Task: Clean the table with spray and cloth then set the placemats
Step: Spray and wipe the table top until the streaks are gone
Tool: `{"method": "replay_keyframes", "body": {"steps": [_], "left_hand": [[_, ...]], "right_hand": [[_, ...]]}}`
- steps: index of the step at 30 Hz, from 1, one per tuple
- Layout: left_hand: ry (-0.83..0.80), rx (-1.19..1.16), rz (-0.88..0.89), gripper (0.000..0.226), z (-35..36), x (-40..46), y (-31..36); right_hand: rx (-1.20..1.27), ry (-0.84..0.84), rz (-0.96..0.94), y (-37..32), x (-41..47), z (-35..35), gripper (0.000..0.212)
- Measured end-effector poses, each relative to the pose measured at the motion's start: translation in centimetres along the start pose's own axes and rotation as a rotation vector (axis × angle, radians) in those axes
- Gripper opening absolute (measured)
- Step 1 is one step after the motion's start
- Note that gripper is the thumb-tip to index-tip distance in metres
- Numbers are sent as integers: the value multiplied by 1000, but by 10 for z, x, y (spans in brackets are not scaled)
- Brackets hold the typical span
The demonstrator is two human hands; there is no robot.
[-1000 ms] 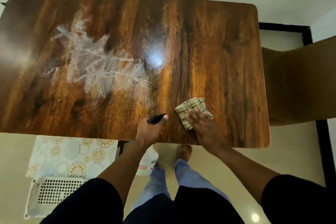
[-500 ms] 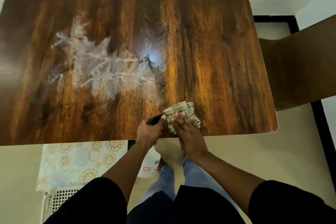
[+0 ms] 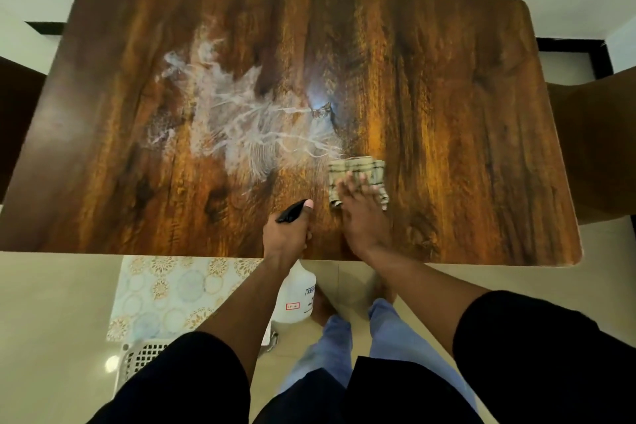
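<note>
Pressing the folded cloth [image 3: 358,175] flat to the table [image 3: 464,113], the right hand [image 3: 364,217] has its fingers spread straight, just right of the white smear [image 3: 241,117] that covers the middle-left. The left hand [image 3: 285,234] grips the spray [image 3: 296,296] at the near edge. Wiping looks barely begun: the smear is largely unwiped. A placemat [image 3: 172,289] lies on the floor, not yet set.

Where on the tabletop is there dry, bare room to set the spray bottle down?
Right of the cloth, out to the table edge, bare wood. The far right corner too. The white spray residue fills centre-left; both hands crowd the near middle edge.
</note>
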State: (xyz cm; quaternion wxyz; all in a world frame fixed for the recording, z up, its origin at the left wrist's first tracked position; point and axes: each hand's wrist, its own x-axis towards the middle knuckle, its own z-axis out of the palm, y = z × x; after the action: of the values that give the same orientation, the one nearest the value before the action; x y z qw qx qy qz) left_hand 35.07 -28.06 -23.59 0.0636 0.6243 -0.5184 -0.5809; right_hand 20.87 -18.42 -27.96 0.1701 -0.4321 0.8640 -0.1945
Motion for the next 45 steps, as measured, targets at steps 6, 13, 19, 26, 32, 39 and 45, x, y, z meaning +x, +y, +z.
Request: {"method": "replay_keyframes", "body": {"steps": [6, 13, 19, 26, 32, 39, 45], "left_hand": [[31, -54, -5, 83, -14, 14, -1], [11, -17, 31, 82, -30, 30, -11], [61, -64, 38, 53, -37, 32, -3], [107, -47, 34, 59, -42, 42, 9], [70, -87, 33, 51, -33, 50, 24], [121, -140, 16, 65, -36, 67, 41], [154, -157, -36, 52, -33, 75, 50]], "right_hand": [[-4, -98, -419, 5, -2, 4, 62], [-2, 112, 293, 44, 50, -31, 61], [-30, -13, 24, -15, 38, 0, 58], [-38, -178, -489, -19, 38, 11, 65], [-39, -25, 39, 20, 100, -37, 57], [16, -6, -23, -27, 96, -5, 56], [-11, -213, -548, -13, 100, 1, 66]]}}
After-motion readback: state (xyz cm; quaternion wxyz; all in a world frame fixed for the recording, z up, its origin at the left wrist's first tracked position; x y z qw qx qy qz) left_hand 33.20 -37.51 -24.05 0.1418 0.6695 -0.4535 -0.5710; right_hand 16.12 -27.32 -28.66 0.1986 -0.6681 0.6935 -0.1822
